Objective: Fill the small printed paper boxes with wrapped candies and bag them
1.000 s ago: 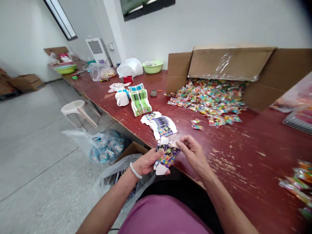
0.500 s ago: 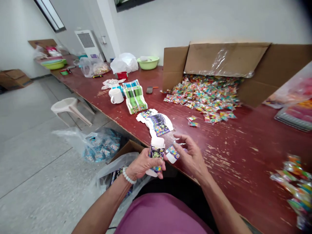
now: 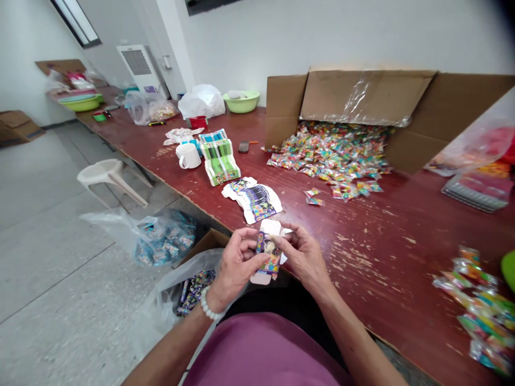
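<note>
A small purple printed carton (image 3: 269,249) with white end flaps is held upright between both hands, over the table's front edge. My left hand (image 3: 240,261) grips its left side, thumb across the front. On its right side, my right hand (image 3: 302,256) pinches the carton near the top, with a white piece partly showing behind the fingers. Just beyond lies a fanned stack of flat purple cartons (image 3: 261,203). Farther back are green flat cartons (image 3: 220,161) and a white mug (image 3: 188,156).
A tipped cardboard box (image 3: 366,96) spills wrapped candies (image 3: 333,155) onto the red table (image 3: 386,236). More candies (image 3: 483,311) lie at the right. Below the left edge are a plastic bag of purple packs (image 3: 197,289), a bag of blue packs (image 3: 164,244) and a white stool (image 3: 108,174).
My right hand has moved left and closed onto the carton, which both hands now hold. The carton has shifted slightly right. The view has shifted a little.
</note>
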Demonstrator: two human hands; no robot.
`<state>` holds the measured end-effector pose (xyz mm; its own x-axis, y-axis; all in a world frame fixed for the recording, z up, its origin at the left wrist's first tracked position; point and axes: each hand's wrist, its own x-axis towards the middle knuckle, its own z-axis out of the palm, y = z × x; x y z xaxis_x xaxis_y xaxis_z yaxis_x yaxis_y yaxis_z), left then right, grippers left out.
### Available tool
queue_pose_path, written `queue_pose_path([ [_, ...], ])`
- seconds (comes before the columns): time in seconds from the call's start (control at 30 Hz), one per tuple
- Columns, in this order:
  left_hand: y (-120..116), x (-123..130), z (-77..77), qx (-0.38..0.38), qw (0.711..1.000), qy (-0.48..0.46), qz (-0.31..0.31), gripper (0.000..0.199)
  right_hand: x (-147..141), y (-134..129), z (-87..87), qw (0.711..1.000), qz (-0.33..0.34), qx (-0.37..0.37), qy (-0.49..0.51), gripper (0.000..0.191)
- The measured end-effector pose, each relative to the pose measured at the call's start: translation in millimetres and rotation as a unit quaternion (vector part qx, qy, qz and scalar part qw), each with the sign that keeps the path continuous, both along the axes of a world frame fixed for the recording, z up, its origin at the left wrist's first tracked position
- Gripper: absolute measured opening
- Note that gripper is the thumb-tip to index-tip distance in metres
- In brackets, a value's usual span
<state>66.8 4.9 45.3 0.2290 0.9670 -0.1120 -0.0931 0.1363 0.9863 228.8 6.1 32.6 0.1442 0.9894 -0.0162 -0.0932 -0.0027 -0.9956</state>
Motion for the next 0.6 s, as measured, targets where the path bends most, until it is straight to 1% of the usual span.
queue_pose_path([
  [0.07,-3.9,1.3,-2.6,0.03,0.999,0.006,0.029,0.062,-4.3,-2.1,-0.4,0.999,-0.017,-0.006,0.029,0.054],
  [0.1,-5.1,1.7,-4.1,0.042,0.998,0.012,0.036,0.063,-6.9,-3.8,-1.2,0.999,-0.018,-0.002,0.041,0.052],
  [0.17,-5.5,1.8,-6.6,0.047,0.998,0.021,0.03,0.059,-11.3,-7.5,-3.9,0.998,-0.012,0.023,0.049,0.04],
  [0.23,-3.9,0.6,-8.0,0.039,0.999,0.023,0.015,0.051,-13.2,-10.1,-7.0,0.998,-0.005,0.044,0.037,0.028],
  [0.3,-1.6,-1.2,-8.2,0.035,0.999,0.022,0.002,0.04,-11.4,-10.4,-9.0,0.999,0.004,0.047,0.021,0.023],
  [0.37,0.5,-2.8,-8.0,0.033,0.999,0.023,-0.009,0.031,-6.8,-7.8,-9.0,0.999,0.022,0.03,0.016,0.024],
  [0.43,1.8,-3.7,-7.7,0.026,0.999,0.024,-0.016,0.026,-1.4,-3.4,-7.2,0.999,0.046,0.008,0.024,0.029],
  [0.5,2.3,-4.0,-7.7,0.029,0.999,0.034,-0.017,0.023,2.4,1.0,-4.4,0.997,0.064,-0.011,0.048,0.033],
  [0.6,2.0,-3.8,-7.5,0.046,0.998,0.048,-0.013,0.022,4.0,4.3,-0.8,0.993,0.064,-0.023,0.098,0.035],
])
